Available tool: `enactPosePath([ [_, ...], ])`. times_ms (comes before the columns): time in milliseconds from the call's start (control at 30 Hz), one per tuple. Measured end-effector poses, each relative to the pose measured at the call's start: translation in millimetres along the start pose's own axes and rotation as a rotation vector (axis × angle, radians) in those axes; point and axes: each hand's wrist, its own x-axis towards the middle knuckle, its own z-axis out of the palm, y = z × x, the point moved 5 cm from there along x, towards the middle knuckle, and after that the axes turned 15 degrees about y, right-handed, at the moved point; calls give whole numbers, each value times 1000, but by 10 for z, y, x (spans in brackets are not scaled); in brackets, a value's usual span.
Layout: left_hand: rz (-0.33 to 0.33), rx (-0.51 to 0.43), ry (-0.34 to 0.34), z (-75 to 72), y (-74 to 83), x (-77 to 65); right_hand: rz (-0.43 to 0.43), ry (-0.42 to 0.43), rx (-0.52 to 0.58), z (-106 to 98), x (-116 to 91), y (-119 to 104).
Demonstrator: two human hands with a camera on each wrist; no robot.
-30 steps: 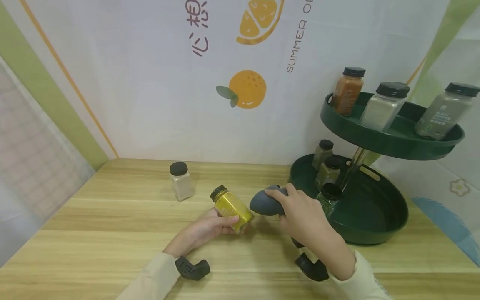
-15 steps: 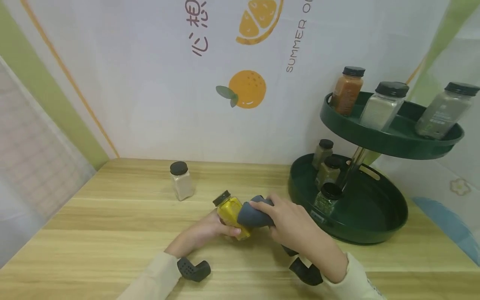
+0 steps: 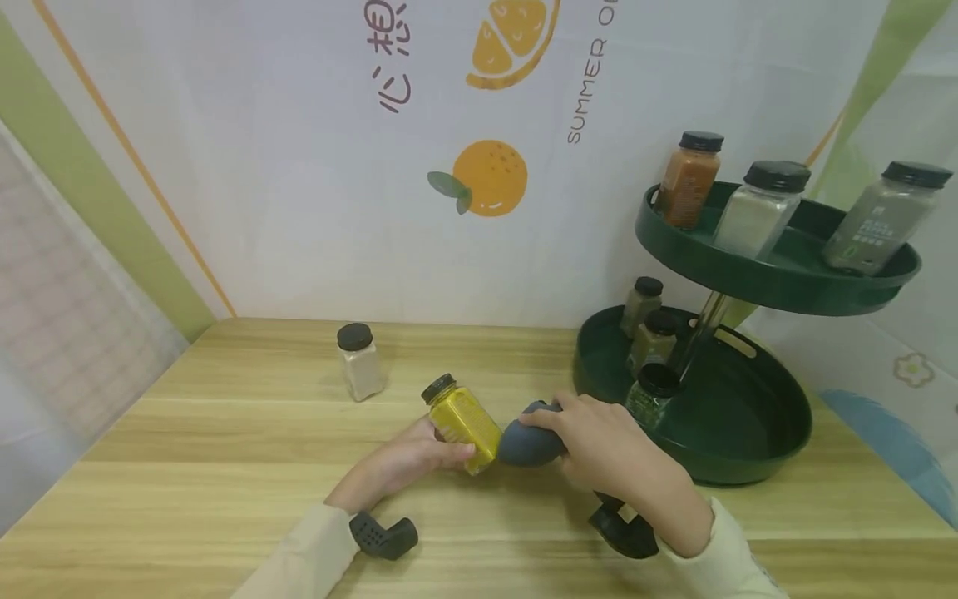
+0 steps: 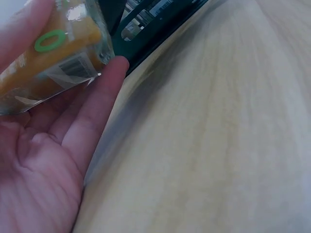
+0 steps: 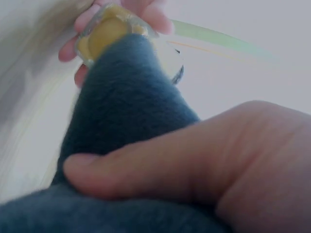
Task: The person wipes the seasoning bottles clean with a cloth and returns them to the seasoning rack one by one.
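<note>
Over the tabletop (image 3: 224, 466): my left hand (image 3: 430, 456) grips the yellow jar (image 3: 464, 423), tilted, lid up and leftward; my right hand (image 3: 612, 437) pinches the blue-grey cloth (image 3: 530, 441) by its base, touching or nearly so.
Yellow jar risk: too hard a push from the cloth could slide its smooth sides from my grip.
Green rack (image 3: 707, 320) risk: my right hand is near; pulling back carelessly could bump it.
Jars: eight; one gripped, one pale jar (image 3: 362, 373) standing, three per tray.
Cloth: one.
Rack: one, two trays.
</note>
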Motion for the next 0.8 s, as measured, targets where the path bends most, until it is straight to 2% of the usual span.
enactPosePath([
  [200,-9,-9,21,9,-13,47,7,98,-49,-21,37,19],
  [467,19,140,-32,79,16,56,81,278,98,-59,90,-74],
  [567,14,165,-45,81,16,50,64,272,125,16,97,-141],
  [800,63,76,-128,58,18,36,71,207,83,127,102,-152],
])
